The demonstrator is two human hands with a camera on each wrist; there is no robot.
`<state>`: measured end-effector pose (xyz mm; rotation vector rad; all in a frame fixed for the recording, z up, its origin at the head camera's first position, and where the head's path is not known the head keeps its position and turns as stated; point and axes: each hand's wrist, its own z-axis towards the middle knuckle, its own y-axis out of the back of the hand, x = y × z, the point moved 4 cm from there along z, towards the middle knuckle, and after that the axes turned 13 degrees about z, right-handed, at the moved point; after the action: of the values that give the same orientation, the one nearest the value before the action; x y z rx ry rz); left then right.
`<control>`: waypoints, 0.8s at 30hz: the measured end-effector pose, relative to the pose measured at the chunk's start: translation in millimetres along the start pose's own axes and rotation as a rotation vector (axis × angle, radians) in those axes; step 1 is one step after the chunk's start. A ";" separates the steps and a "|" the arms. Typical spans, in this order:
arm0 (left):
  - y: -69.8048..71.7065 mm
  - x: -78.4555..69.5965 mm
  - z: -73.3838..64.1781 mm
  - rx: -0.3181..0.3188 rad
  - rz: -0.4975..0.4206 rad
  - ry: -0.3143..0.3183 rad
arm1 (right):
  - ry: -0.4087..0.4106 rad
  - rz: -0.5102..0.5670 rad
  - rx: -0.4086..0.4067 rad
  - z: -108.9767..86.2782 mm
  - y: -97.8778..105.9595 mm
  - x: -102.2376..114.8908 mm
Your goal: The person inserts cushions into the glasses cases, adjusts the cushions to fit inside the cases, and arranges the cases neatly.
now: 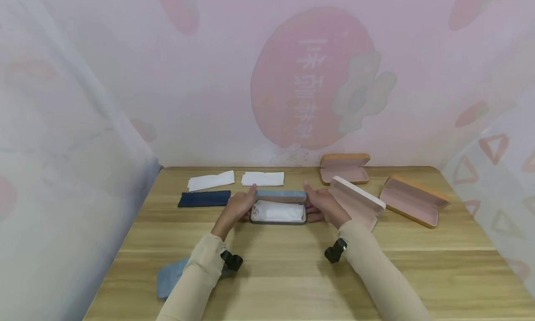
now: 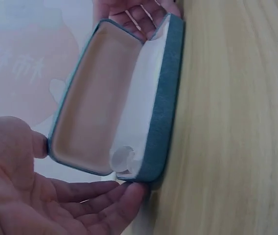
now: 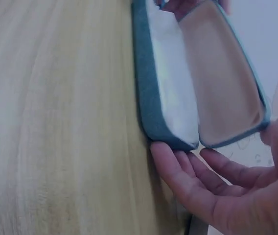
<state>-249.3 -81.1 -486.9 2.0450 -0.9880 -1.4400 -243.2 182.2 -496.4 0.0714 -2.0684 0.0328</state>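
There are four open cases (image 1: 280, 196), three flat strips (image 1: 205, 199), two hands (image 1: 238, 205), one blue-grey piece (image 1: 169, 277).

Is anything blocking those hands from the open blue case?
Nothing visible: the left hand and right hand both touch the blue case, at opposite ends. The open white case sits to the right, not in between.

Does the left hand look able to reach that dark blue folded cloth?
Likely yes: the dark blue folded cloth lies beside the left hand, with nothing visible between. That hand holds the open blue glasses case, though, so it would probably need to let go first.
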 end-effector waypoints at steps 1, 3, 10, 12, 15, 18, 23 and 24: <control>0.1 0.8 -0.5 -0.009 -0.006 -0.001 | -0.001 0.031 0.013 0.5 0.0 -0.3; 0.1 3.2 -1.8 -0.023 -0.034 -0.005 | 0.008 0.070 0.038 1.6 0.4 -0.8; 0.7 8.5 -7.8 -0.019 -0.130 -0.040 | 0.042 0.088 0.044 -0.6 2.5 -2.3; 2.3 8.0 -9.2 -0.025 -0.144 -0.045 | 0.059 0.084 0.026 -2.3 3.0 -2.2; 5.1 7.0 -10.3 -0.039 -0.150 -0.063 | 0.087 0.071 -0.006 -4.9 2.4 -2.8; 5.7 8.8 -10.1 -0.052 -0.079 -0.079 | 0.113 0.024 -0.014 -7.4 -0.1 -6.7; 6.7 15.0 -10.1 -0.094 0.064 -0.074 | 0.148 -0.031 -0.048 -12.1 -6.5 -13.1; 7.1 15.3 -10.0 -0.102 0.071 -0.077 | 0.161 -0.035 -0.066 -12.9 -7.5 -13.4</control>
<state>-239.0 -97.8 -487.7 1.8762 -0.9861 -1.5096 -225.0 175.9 -502.0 0.0621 -1.9050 -0.0494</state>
